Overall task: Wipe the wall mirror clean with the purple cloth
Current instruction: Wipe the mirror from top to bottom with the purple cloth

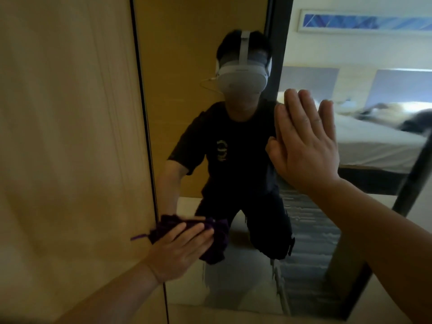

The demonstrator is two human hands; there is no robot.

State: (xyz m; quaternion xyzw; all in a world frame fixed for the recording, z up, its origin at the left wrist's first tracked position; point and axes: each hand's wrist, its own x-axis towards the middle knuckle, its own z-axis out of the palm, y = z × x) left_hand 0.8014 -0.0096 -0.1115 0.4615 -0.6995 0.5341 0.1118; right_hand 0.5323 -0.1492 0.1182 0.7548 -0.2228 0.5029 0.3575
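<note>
Purple cloth half under the left hand's fingers — mirror's top cut off.

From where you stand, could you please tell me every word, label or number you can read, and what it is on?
No text can be read.
The reflected shirt has a pale chest emblem, too blurred to read.
The headset has a faint mark on its front, too small to read.
The purple cloth and the wall picture show no text.

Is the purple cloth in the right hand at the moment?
No, the left hand presses the purple cloth to the mirror, while the right hand lies flat and bare on the glass.
</note>
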